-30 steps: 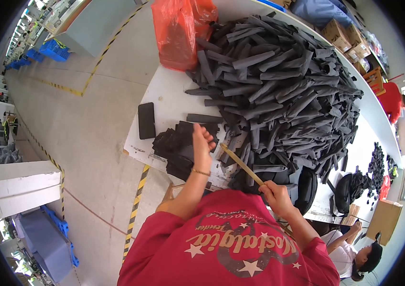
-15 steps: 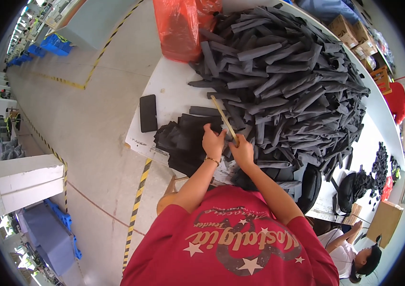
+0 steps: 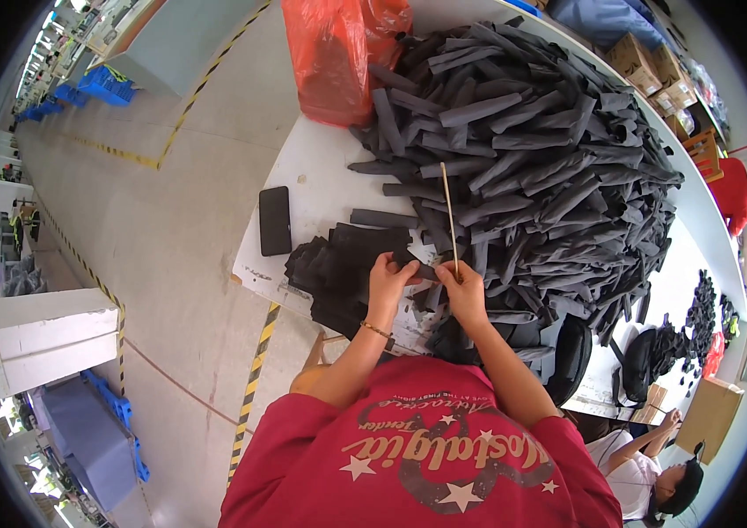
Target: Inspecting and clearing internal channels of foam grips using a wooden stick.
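Between my hands a small dark grey fabric piece [image 3: 426,272] is stretched. My left hand [image 3: 386,286] pinches its left end. My right hand [image 3: 466,296] grips a thin, pale yellowish stick [image 3: 447,207] near its lower end, and its fingertips also meet the fabric's right end. The stick points away from me over a large heap of dark grey fabric tubes [image 3: 523,150]. Left of my left hand lies a stack of flat black fabric pieces [image 3: 329,268]. One loose grey tube [image 3: 384,218] rests just beyond that stack.
A black phone [image 3: 274,221] lies on the white table [image 3: 303,167] at left. A red plastic bag [image 3: 329,70] stands at the far edge. Black padded items [image 3: 570,359] lie to the right. Another person [image 3: 655,471] sits lower right. Yellow-black tape [image 3: 250,396] marks the floor.
The stick has swung from leaning left to nearly straight away from me, now edge-on. My hands have shifted slightly nearer me, and the fabric piece now shows stretched between them.
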